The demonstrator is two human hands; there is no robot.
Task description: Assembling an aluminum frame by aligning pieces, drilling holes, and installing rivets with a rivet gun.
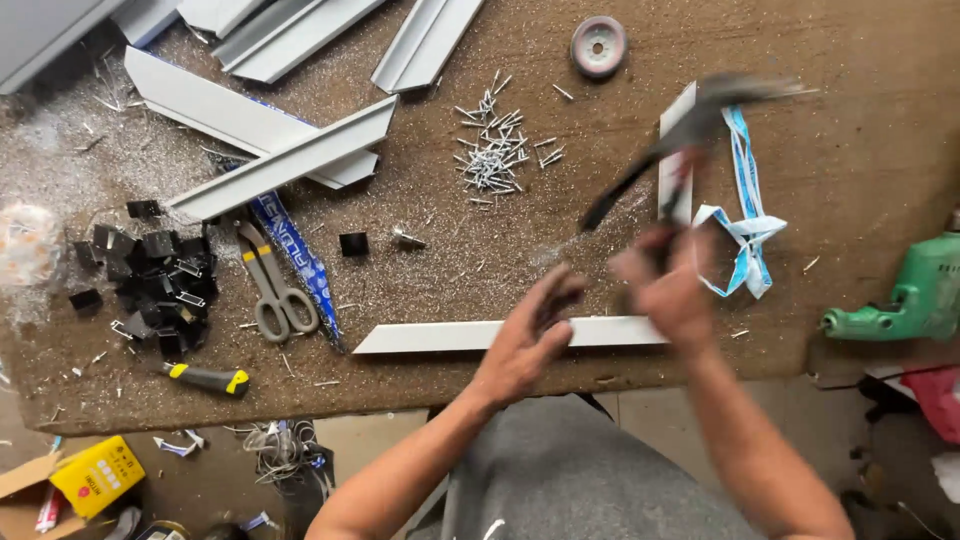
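My right hand [668, 290] grips the dark handle of a hammer [690, 125], which is blurred by motion and raised over an upright white aluminium strip [676, 150]. My left hand [530, 335] rests on a long white aluminium profile [440, 337] lying along the near edge of the brown worktable [860, 150], fingers curled on its top face. The two white pieces meet at a corner under my right hand. A blue-and-white peeled tape strip [745, 215] lies beside the upright piece.
A pile of small nails [492, 150] lies in the middle. Further left lie scissors [272, 290], black plastic corner pieces [155, 275], a yellow-and-black tool [207, 378] and several grey profiles [280, 160]. A green drill [915, 300] sits right, a round disc [598, 45] behind.
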